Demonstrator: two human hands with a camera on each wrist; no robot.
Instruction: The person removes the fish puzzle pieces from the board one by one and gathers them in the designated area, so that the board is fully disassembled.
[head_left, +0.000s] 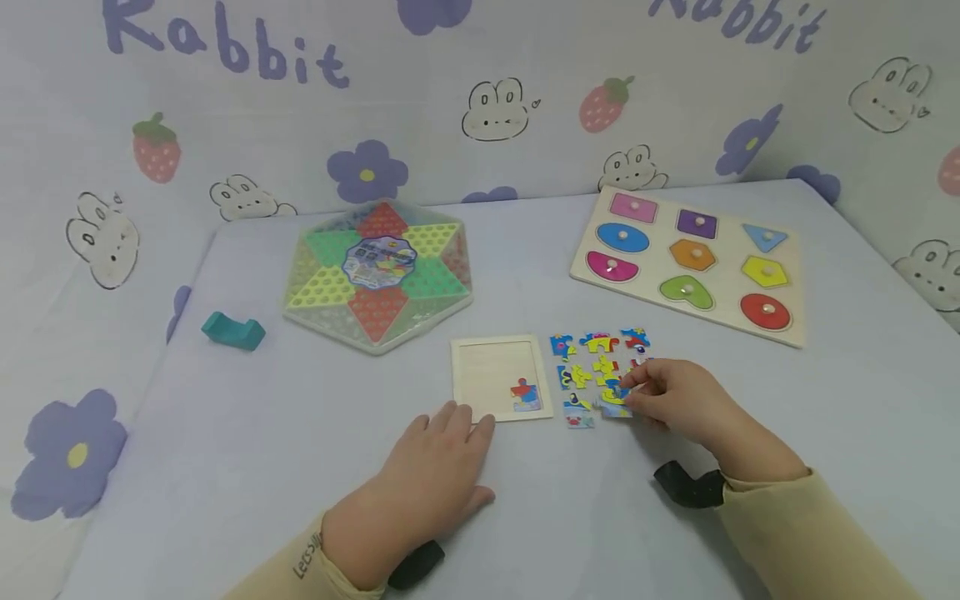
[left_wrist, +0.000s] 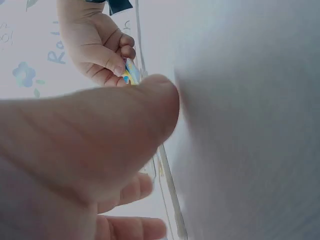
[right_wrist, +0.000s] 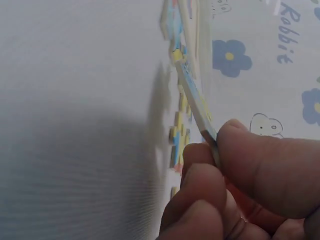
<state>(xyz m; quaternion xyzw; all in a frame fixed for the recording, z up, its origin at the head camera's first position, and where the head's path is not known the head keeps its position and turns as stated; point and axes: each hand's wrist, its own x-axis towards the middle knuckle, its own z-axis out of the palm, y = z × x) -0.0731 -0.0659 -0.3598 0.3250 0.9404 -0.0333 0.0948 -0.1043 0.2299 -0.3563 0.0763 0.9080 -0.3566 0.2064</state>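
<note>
My right hand [head_left: 686, 402] pinches a jigsaw puzzle piece [right_wrist: 197, 102] between thumb and fingers, tilted just above the table. Below and beside it lie several loose, colourful puzzle pieces [head_left: 576, 377] in rough rows. To their left is a shallow wooden puzzle frame [head_left: 487, 371], with one red and blue piece [head_left: 526, 395] in its lower right corner. My left hand [head_left: 438, 467] lies with fingers extended, fingertips at the frame's near edge. In the left wrist view, its thumb [left_wrist: 125, 115] hides part of the frame.
Behind the frame sits a hexagonal Chinese checkers board [head_left: 427, 308]. A wooden shape board [head_left: 637, 250] with knobbed pieces stands at the back right. A teal curved block [head_left: 233, 332] lies at the left. Patterned cloth [head_left: 285, 125] hangs behind the table.
</note>
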